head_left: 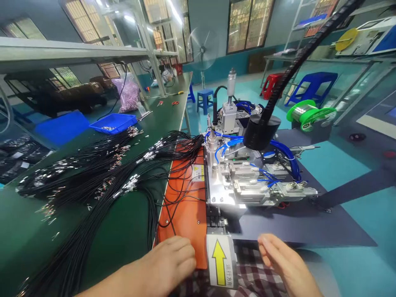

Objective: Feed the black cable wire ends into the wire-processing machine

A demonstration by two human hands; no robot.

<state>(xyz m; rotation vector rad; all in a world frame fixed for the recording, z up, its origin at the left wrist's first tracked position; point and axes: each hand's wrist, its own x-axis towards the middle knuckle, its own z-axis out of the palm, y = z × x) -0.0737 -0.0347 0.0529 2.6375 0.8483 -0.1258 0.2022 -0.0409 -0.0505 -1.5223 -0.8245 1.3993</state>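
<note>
My left hand (168, 264) lies over the near end of the orange plate (185, 206), its fingers curled and pressed together; anything under them is hidden. To the right of a white label with a yellow arrow (219, 262), my right hand (283, 262) is raised with thumb and fingertips together, and nothing can be made out between them. Ahead stands a metal machine (247, 177) with blue air tubes. Black cables (182, 154) run from the table across the orange plate to the machine's left side.
Bundles of black cables (83, 222) cover the green table (123, 243) at left. A blue tray (114, 123) stands behind them. A black cylinder (261, 132) on a flexible arm hangs over the machine, near a green spool (309, 113).
</note>
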